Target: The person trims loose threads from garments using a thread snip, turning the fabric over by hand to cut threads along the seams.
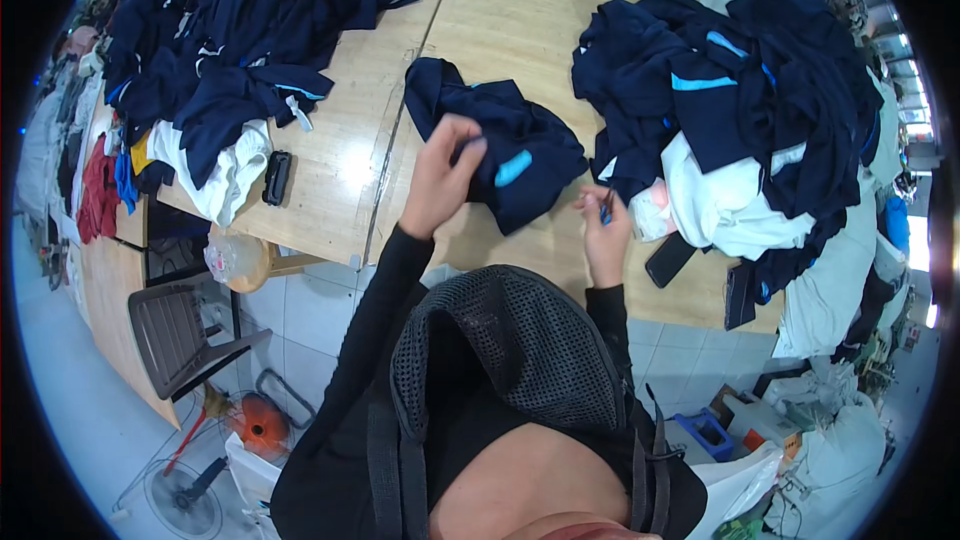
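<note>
Our left hand (440, 180) pinches an edge of the navy garment (500, 145) lying crumpled mid-worktop; it looks soft, light and limp, best gathered by a seam or hem. Our right hand (605, 235) is closed on what seems a small blue snipper (606, 210), though the view is poor. The wooden worktop (520, 10) carries garment piles (750, 110) either side; tiled floor below.

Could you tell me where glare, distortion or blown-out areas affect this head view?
In the head view, glare whitens the wooden table left of the left hand; fisheye bending curves the table edges near the rim; windows at the far right are blown out; the centre stays sharp.
</note>
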The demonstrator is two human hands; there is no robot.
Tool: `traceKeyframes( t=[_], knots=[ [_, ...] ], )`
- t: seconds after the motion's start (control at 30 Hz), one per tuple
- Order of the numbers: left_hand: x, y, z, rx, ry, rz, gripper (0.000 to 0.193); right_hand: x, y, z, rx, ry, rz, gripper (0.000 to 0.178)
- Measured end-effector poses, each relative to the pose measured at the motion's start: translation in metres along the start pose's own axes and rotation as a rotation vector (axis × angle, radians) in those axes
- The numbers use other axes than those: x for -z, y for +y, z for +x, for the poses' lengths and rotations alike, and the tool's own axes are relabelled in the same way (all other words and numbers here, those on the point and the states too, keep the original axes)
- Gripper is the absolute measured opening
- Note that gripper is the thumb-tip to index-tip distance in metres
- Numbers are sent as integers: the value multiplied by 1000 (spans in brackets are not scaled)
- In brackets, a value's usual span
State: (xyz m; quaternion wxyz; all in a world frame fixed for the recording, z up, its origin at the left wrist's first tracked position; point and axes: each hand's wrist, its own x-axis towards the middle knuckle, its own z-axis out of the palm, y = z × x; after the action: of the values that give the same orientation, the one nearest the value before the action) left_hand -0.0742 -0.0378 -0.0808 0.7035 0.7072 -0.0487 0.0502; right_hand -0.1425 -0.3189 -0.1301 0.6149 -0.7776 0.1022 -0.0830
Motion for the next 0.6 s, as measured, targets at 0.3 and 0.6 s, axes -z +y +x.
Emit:
traceKeyframes(
  t=[0.3, 0.6],
  knots=[
    [-5, -73, 16, 230, 157, 30, 49, 31, -1, 0, -60, 189, -58, 14],
    [6, -73, -50, 64, 323, 444, 36, -60, -25, -5, -16, -242, -70, 20]
  ],
)
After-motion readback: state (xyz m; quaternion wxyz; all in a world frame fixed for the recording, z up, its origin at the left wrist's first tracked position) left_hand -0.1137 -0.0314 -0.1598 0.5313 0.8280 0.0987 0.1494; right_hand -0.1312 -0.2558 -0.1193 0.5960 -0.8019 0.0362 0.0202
